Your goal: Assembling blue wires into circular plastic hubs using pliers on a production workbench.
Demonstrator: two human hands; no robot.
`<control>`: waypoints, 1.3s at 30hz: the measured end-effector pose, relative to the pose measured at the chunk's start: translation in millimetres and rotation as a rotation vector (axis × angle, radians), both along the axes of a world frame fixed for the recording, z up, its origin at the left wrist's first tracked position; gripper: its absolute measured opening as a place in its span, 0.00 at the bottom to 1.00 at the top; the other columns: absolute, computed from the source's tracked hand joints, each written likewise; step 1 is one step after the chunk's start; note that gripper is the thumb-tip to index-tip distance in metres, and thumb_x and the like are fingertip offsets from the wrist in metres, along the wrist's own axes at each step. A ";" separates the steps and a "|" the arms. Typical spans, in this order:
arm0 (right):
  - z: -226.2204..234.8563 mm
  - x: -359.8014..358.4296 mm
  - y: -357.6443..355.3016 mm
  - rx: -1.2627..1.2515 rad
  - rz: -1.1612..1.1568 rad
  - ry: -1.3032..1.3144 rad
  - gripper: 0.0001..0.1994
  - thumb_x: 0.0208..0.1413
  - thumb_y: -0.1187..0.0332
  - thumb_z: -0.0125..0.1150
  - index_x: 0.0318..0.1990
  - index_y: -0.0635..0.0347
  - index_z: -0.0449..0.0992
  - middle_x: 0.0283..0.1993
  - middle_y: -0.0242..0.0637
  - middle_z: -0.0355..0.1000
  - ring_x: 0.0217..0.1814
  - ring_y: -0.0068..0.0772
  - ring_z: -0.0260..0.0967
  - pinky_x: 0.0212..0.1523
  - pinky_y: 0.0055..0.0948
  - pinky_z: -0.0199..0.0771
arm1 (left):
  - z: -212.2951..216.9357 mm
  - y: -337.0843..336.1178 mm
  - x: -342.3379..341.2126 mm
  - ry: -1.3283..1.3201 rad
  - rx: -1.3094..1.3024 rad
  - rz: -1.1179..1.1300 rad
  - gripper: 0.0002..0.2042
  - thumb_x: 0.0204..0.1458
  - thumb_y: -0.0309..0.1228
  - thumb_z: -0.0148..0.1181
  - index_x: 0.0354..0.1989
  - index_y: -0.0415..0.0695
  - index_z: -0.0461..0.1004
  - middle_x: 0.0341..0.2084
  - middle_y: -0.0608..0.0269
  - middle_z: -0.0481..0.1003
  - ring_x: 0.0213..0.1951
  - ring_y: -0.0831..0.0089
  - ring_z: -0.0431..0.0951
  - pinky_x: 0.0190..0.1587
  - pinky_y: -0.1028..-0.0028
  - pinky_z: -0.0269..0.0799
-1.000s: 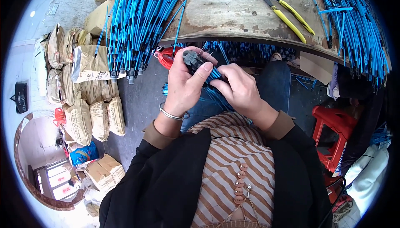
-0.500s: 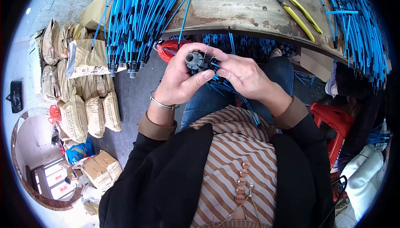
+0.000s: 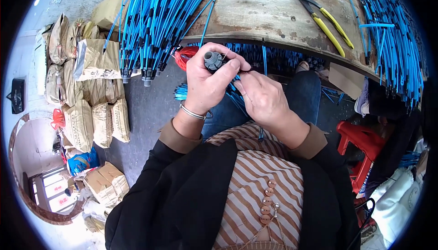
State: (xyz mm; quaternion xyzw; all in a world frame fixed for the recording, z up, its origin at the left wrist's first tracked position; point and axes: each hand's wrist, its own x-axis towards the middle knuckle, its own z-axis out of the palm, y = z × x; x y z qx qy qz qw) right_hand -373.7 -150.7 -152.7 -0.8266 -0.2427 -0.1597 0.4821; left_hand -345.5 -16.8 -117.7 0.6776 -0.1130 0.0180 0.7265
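My left hand (image 3: 205, 80) is closed around a dark grey, round plastic connector (image 3: 213, 61) with a hollow end and a notched rim. Its thumb lies across the connector's side. Close against it, my right hand (image 3: 265, 98) is closed too, fingertips pinched by the connector where thin blue rods (image 3: 235, 97) run down toward my lap. What exactly the right fingers grip is hidden behind them. More blue rod ends (image 3: 181, 91) stick out left of my left wrist.
On the wooden table (image 3: 255, 3) lie yellow-handled pliers (image 3: 326, 24), a big bundle of blue rods (image 3: 157, 21) at left and another pile (image 3: 392, 44) at right. Brown sacks (image 3: 80, 124) stand on the left, a red stool (image 3: 360, 142) on the right. Someone sits beyond it.
My left thumb has moved up across the connector. The right hand has turned, its fingers curling lower beside it. Blue rod ends now show left of my left wrist.
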 end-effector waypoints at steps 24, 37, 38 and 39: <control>-28.1 2.5 -12.7 0.484 -0.038 0.229 0.08 0.44 0.78 0.59 0.34 0.65 0.73 0.33 0.38 0.70 0.26 0.34 0.64 0.29 0.27 0.66 | 5.8 0.2 3.3 -0.087 0.029 -0.212 0.05 0.44 0.19 0.52 0.31 0.39 0.66 0.27 0.49 0.77 0.28 0.67 0.76 0.34 0.74 0.72; 12.6 -9.7 -42.9 -0.071 -0.151 -0.055 0.09 0.42 0.79 0.61 0.34 0.64 0.75 0.32 0.37 0.71 0.28 0.32 0.65 0.29 0.26 0.66 | 23.4 -9.8 21.8 -0.097 0.123 -0.419 0.06 0.44 0.16 0.53 0.29 0.40 0.65 0.23 0.53 0.75 0.25 0.67 0.75 0.31 0.75 0.71; 23.1 -8.7 -48.2 -0.125 -0.107 -0.021 0.09 0.42 0.79 0.61 0.35 0.64 0.75 0.32 0.36 0.71 0.29 0.32 0.65 0.30 0.25 0.66 | 25.1 -8.6 24.0 -0.098 0.123 -0.438 0.06 0.44 0.16 0.54 0.28 0.41 0.65 0.23 0.54 0.75 0.25 0.68 0.74 0.30 0.76 0.71; 33.9 -6.1 -53.1 -0.178 -0.063 0.017 0.10 0.43 0.80 0.61 0.36 0.64 0.75 0.32 0.36 0.71 0.29 0.31 0.66 0.30 0.25 0.66 | 25.8 -9.5 26.8 -0.098 0.124 -0.456 0.07 0.44 0.16 0.54 0.28 0.41 0.65 0.23 0.54 0.75 0.25 0.68 0.74 0.30 0.76 0.70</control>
